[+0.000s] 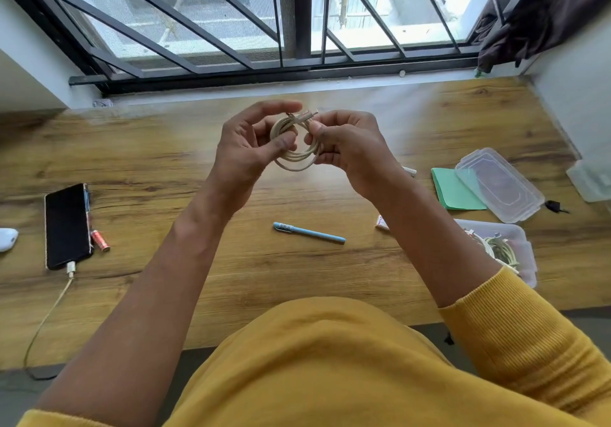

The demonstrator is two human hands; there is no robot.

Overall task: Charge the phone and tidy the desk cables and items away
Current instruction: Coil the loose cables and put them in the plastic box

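A coiled cream cable (295,158) is held up above the middle of the wooden desk (185,175). My left hand (251,142) grips the coil's left side with curled fingers. My right hand (350,145) pinches the coil's right side near its plug ends. The black phone (67,225) lies face up at the left, with a cream charging cable (49,311) plugged into its near end and running off the desk's front edge.
A red battery (100,240) lies beside the phone. A blue pen (309,232) rests mid-desk. At right are a clear plastic box (519,244) holding cables, its lid (499,183), a green notepad (454,192) and a small black item (553,205). A white object (6,239) sits at far left.
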